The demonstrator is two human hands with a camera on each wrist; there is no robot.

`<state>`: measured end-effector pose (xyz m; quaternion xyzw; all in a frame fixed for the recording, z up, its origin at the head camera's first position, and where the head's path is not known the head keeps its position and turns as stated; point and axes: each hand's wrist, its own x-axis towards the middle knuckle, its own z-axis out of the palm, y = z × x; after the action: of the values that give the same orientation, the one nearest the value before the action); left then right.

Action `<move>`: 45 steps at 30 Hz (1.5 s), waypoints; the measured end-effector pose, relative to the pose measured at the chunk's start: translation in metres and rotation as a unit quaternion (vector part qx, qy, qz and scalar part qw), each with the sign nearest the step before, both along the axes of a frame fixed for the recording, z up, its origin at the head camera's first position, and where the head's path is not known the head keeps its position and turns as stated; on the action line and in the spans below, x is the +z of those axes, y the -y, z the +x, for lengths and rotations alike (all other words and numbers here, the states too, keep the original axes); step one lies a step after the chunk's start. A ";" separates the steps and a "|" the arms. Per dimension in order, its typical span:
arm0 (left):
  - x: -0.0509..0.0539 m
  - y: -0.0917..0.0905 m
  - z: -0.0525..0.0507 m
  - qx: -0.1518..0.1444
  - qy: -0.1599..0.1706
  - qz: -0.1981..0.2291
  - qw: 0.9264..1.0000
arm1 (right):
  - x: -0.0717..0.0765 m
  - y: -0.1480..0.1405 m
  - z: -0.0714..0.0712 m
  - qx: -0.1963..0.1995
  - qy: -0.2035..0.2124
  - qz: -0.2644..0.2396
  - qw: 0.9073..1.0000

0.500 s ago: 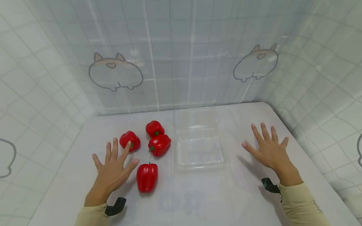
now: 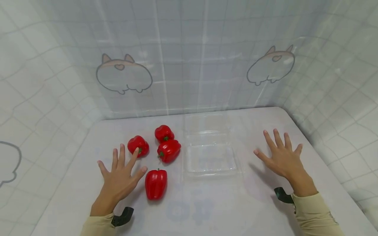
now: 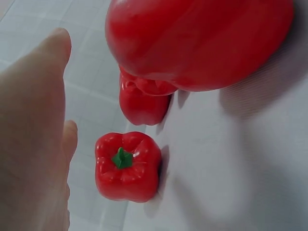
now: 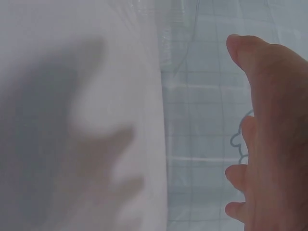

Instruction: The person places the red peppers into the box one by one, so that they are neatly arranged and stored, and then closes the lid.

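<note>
My left hand (image 2: 119, 180) hovers over the left of the table with its fingers spread and holds nothing. Just right of its thumb stands a red bell pepper (image 2: 156, 184). Beyond its fingertips lies another red bell pepper (image 2: 138, 146), partly covered by the index finger in the head view. Two more, a tilted bell pepper (image 2: 169, 151) and one behind it (image 2: 163, 133), sit close together. In the left wrist view a bell pepper (image 3: 127, 167) shows its green stem. My right hand (image 2: 283, 160), fingers spread and holding nothing, is above the table's right side, its shadow below.
A clear plastic clamshell box (image 2: 211, 159) lies opened in the middle of the table (image 2: 251, 209), its lid (image 2: 206, 123) toward the back. Grid-patterned curtains (image 2: 200, 65) with animal drawings surround the table at the back and both sides.
The head view has shifted slightly, so the peppers and box appear a little further right. Both hands keep their spread pose, and no object has been moved.
</note>
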<state>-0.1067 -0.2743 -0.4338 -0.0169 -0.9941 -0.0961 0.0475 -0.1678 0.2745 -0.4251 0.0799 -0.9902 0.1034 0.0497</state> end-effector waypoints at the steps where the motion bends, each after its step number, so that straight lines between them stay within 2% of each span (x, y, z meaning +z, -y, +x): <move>1: -0.001 -0.001 0.001 0.001 -0.001 -0.002 1.000 | 0.000 0.000 0.000 0.001 0.000 -0.002 1.000; 12: -0.010 -0.005 0.013 0.013 -0.004 -0.003 1.000 | -0.008 0.006 0.007 0.016 -0.011 -0.027 0.999; 20: -0.014 -0.013 0.019 0.028 -0.029 0.016 0.999 | -0.023 0.012 0.011 0.037 -0.017 -0.119 0.992; 23: -0.015 -0.016 0.022 0.029 -0.054 0.028 0.998 | -0.028 0.017 0.009 0.053 -0.021 -0.179 0.982; 28: -0.020 -0.018 0.027 0.030 -0.104 0.060 0.992 | -0.033 0.031 0.003 0.089 -0.011 -0.282 0.955; 33: -0.027 -0.021 0.030 0.032 -0.133 0.096 0.986 | -0.038 0.045 0.002 0.090 0.008 -0.342 0.935; 37: -0.035 -0.024 0.029 0.020 -0.157 0.132 0.979 | -0.040 0.051 0.001 0.098 0.032 -0.374 0.922; 40: -0.039 -0.026 0.027 0.009 -0.142 0.173 0.975 | -0.041 0.053 -0.002 0.115 0.049 -0.391 0.912; 43: -0.041 -0.028 0.026 -0.001 -0.099 0.219 0.971 | -0.042 0.054 -0.003 0.126 0.064 -0.400 0.906; 45: -0.040 -0.029 0.026 -0.006 -0.063 0.244 0.968 | -0.044 0.053 -0.002 0.128 0.074 -0.398 0.905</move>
<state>-0.0808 -0.2448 -0.4739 -0.0164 -0.9355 -0.3345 0.1125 -0.1703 0.2217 -0.4690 0.1717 -0.8488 0.5001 -0.0093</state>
